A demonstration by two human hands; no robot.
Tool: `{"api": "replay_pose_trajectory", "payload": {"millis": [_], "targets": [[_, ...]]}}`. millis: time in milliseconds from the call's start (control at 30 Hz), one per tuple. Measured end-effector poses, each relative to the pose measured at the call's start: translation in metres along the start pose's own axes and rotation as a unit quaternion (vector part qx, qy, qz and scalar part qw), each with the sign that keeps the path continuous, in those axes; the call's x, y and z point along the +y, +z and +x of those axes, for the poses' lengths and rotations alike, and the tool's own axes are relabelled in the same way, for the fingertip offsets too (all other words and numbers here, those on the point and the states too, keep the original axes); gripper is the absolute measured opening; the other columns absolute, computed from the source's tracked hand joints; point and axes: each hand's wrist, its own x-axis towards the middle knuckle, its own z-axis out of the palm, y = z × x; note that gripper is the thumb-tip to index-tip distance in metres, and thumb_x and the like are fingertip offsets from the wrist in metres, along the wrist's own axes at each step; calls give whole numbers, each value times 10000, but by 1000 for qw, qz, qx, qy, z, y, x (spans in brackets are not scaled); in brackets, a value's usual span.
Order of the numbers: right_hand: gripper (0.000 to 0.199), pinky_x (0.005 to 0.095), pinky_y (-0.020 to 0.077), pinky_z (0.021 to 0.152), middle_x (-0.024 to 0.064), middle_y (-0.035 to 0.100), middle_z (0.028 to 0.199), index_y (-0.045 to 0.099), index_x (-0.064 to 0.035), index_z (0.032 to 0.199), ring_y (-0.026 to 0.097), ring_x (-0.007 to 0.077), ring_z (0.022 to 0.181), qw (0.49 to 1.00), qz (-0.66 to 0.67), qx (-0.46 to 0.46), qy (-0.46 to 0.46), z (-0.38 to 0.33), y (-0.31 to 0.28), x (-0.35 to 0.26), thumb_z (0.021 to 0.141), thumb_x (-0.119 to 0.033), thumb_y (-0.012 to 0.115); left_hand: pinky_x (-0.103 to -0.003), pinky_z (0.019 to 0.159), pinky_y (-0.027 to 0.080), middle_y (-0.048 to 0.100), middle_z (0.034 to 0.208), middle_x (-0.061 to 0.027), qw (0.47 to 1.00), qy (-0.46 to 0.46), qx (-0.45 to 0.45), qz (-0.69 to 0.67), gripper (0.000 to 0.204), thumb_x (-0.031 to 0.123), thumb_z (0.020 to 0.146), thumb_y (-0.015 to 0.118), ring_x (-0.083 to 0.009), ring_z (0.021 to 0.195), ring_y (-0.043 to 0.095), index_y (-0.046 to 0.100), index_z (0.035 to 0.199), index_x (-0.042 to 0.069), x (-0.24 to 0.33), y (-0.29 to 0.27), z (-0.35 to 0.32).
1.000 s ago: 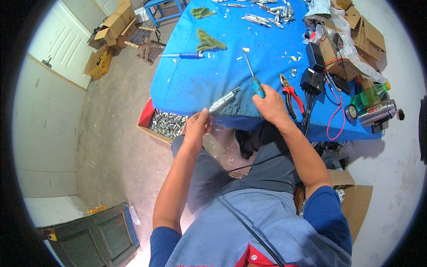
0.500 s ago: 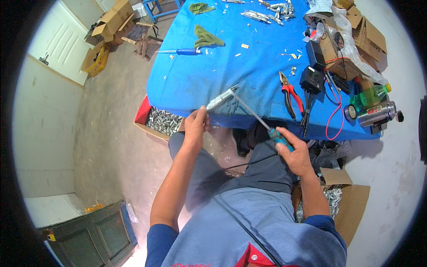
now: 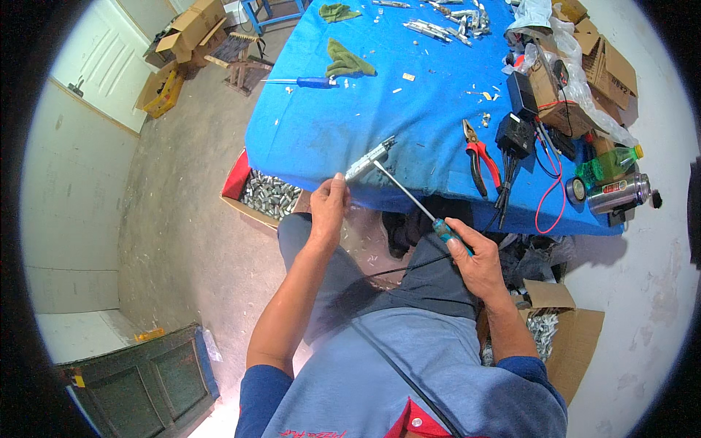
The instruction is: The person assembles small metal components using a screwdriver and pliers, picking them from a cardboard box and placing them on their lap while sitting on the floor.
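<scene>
Both my hands are clenched at the blue table (image 3: 409,124) edge, left hand (image 3: 328,208) gripping the metal piece (image 3: 369,159), right hand (image 3: 475,255) gripping the screwdriver (image 3: 412,201), whose tip may slip off if I tilt.

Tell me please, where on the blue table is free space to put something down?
The blue table is bare between the green cloth, the red pliers and the near edge, apart from small white scraps. The right side is crowded: black adapters, cardboard boxes, a steel flask.

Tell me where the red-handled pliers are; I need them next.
In the head view, the red-handled pliers lie on the blue table, right of centre near its front edge, just left of the black adapters.
</scene>
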Motion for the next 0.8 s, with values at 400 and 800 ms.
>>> {"api": "replay_pose_trajectory", "payload": {"millis": [400,800], "targets": [[372,271,506,657,72,673,942,621,-26,1276,603,117,702,991,83,-44,98,5,-2,-9,973,-241,601,-239,493,343,510,642,15,999,39,-7,27,411,373,1009,553,-68,555,445,585,782,31,-7,-1,-2],[314,378,510,793,205,681,1018,652,-24,1207,664,351,899,996,-59,-67,-24,30,-25,-32,945,-186,592,-235,517,360,525,665,8,998,52,-9,35,432,391,1010,550,-71,584,452,600,810,11,-9,0,-5]]}}
